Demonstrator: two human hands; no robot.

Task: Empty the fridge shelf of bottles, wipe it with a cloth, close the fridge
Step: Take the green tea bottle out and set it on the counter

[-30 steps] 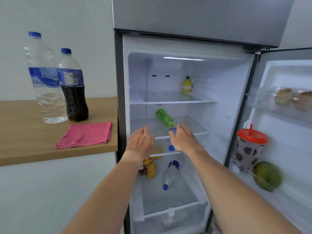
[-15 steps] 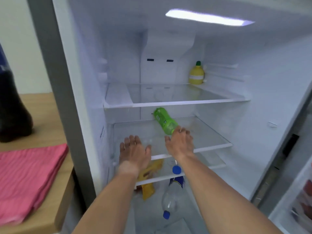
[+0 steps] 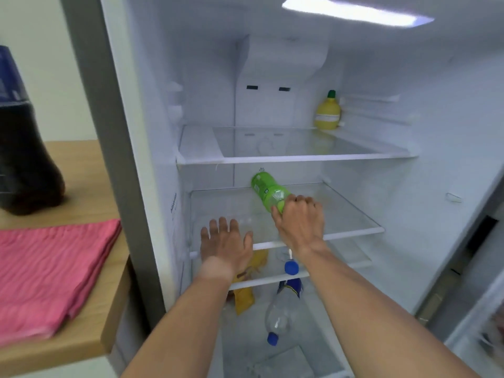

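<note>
fridge (image 3: pixel 141 148) door is open, light on inside. my right hand (image 3: pixel 298 225) is closed around the near end of the green bottle (image 3: pixel 268 193), which lies on its side on the middle shelf (image 3: pixel 351 214), base pointing toward the back wall. can't tell if the bottle is lifted or resting on the glass. my left hand (image 3: pixel 225 241) is flat, fingers spread, holding nothing, over the front left of the same shelf at its front rail.

top shelf (image 3: pixel 294 159) has only a yellow bottle (image 3: pixel 328 111) with a green cap, upright in the back right corner. below the middle shelf i see a blue cap (image 3: pixel 291 267) at the front edge of a lower shelf, the thing it belongs to mostly hidden by my right wrist. a clear bottle (image 3: pixel 282 312) with a blue label and blue cap lies in the bottom compartment, cap toward me. a yellow pack (image 3: pixel 245 296) sits just left of it, partly behind my left wrist.

outside on the left, the wood counter (image 3: pixel 87 317) holds a folded pink cloth (image 3: pixel 46 274) and a dark bottle (image 3: pixel 24 170) behind it, cropped by the frame edge.
</note>
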